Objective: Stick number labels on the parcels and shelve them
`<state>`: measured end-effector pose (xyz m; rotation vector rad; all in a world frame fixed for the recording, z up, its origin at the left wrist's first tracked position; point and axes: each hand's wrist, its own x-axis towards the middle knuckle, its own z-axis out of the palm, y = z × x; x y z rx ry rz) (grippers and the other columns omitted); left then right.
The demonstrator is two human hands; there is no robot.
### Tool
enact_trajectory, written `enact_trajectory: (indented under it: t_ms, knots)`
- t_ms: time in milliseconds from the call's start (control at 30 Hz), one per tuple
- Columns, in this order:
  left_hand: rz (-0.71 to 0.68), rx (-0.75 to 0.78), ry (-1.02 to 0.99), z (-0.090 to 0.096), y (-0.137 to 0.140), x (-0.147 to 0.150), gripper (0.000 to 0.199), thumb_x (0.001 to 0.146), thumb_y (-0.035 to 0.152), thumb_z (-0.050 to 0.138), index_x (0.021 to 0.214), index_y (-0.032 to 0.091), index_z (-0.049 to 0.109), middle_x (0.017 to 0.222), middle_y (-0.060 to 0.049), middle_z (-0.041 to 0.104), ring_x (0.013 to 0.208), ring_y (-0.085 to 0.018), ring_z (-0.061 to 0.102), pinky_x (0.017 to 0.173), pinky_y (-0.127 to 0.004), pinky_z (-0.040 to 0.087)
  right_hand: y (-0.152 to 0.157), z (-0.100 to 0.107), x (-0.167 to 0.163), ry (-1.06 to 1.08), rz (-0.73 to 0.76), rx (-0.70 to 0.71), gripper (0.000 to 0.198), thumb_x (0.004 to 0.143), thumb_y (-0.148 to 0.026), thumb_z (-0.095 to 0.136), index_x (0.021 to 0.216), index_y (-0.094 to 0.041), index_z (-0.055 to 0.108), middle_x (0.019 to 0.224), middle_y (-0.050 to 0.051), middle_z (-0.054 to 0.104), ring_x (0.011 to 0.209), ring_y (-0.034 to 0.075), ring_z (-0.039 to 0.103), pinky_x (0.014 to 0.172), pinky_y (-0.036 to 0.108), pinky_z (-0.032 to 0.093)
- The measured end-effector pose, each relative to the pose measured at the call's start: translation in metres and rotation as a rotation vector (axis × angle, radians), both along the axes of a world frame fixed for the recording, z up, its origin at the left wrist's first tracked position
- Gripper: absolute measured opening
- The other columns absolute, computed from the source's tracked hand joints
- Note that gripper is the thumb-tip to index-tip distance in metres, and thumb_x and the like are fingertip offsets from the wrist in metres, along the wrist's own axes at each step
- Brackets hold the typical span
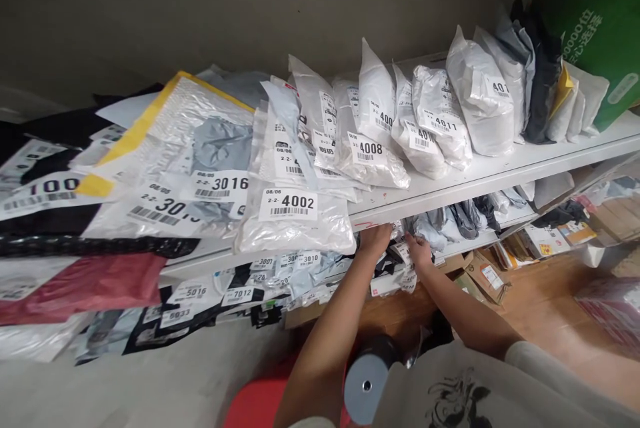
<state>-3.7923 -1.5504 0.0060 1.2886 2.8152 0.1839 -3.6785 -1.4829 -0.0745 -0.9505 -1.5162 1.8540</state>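
Packet location, as we record it?

We find the labelled packet (409, 276) apparently at the lower shelf's (517, 217) front edge, beneath the upper shelf (480, 176). It lies between the hands, slightly toward the body; its long axis seems to run outward over that edge.

Which hand is nearer?

The right hand (421, 249), just beside it and seemingly touching; whether it grips, we cannot tell. The left hand (376, 239) is partly hidden by the upper shelf's front edge; its closure we cannot tell.

Pose?

We note both arms extended forward, forearms converging.
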Motion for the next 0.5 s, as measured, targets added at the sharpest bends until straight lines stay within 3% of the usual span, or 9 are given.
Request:
enact_trajectory:
  t_ms: [67, 167, 333, 433, 500]
  knots:
    - [0.019, 0.034, -0.009, 0.001, 0.001, -0.001, 0.036, 0.094, 0.021, 0.053, 0.127, 0.017, 0.066, 0.125, -0.016, 0.07, 0.127, -0.035, 0.057, 0.111, -0.049, 0.04, 0.002, -0.004, 0.023, 0.003, -0.034, 0.031, 0.068, 0.063, -0.08, 0.066, 0.049, -0.026, 0.028, 0.047, -0.006, 0.027, 0.051, 0.012, 0.027, 0.049, 0.028, 0.029]
    - [0.003, 0.132, -0.036, 0.005, 0.008, 0.004, 0.039, 0.093, 0.019, 0.054, 0.131, 0.021, 0.064, 0.126, -0.012, 0.07, 0.128, -0.033, 0.055, 0.112, -0.047, 0.039, 0.012, -0.011, 0.061, 0.03, -0.045, 0.14, 0.063, 0.067, -0.078, 0.068, 0.052, -0.024, 0.038, 0.051, -0.005, 0.034, 0.053, 0.013, 0.032, 0.052, 0.028, 0.033]
    - [-0.261, 0.228, -0.099, -0.009, 0.034, 0.046, 0.043, 0.083, 0.02, 0.071, 0.126, 0.026, 0.066, 0.136, -0.011, 0.06, 0.128, -0.033, 0.053, 0.111, -0.045, 0.041, 0.048, -0.018, 0.094, 0.174, 0.017, 0.346, 0.049, 0.076, -0.069, 0.071, 0.067, -0.021, 0.063, 0.083, 0.007, 0.064, 0.082, 0.023, 0.057, 0.079, 0.034, 0.046]
    - [-0.135, 0.321, -0.232, -0.027, 0.052, 0.072, 0.043, 0.073, 0.016, 0.08, 0.115, 0.021, 0.07, 0.131, -0.015, 0.059, 0.117, -0.033, 0.059, 0.101, -0.045, 0.049, 0.067, -0.018, 0.094, 0.227, 0.029, 0.255, 0.047, 0.072, -0.066, 0.076, 0.065, -0.021, 0.064, 0.091, 0.008, 0.066, 0.092, 0.025, 0.059, 0.086, 0.036, 0.046]
    - [-0.001, 0.478, -0.32, -0.036, 0.061, 0.083, 0.034, 0.073, 0.01, 0.077, 0.106, 0.02, 0.071, 0.117, -0.013, 0.064, 0.11, -0.029, 0.062, 0.098, -0.042, 0.051, 0.075, -0.018, 0.092, 0.252, 0.039, 0.137, 0.046, 0.071, -0.064, 0.078, 0.063, -0.022, 0.062, 0.09, 0.007, 0.067, 0.089, 0.024, 0.059, 0.085, 0.036, 0.046]
